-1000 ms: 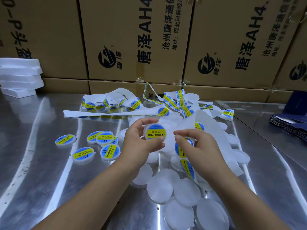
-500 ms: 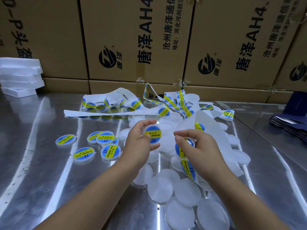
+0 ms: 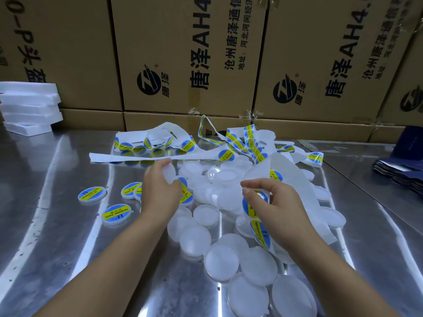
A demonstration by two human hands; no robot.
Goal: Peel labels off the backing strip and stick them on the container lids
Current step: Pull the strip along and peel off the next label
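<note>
The left grip (image 3: 160,193) clasps a labelled lid (image 3: 170,177), curled over it, beside the finished lids (image 3: 116,212) on the tabletop (image 3: 68,236). The right grip (image 3: 277,202) pinches the backing strip (image 3: 295,177) at a label (image 3: 251,208). Since a second ago, the left grip has tipped its lid face-down and leftward.

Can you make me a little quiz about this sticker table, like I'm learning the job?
1. True or false: the labelled lids lie left of the left hand.
2. What does the right hand hold? A scissors, B the backing strip, C a pen.
3. Fill in: the labels are blue and ____.
Key: 1 true; 2 B; 3 yellow.
</note>
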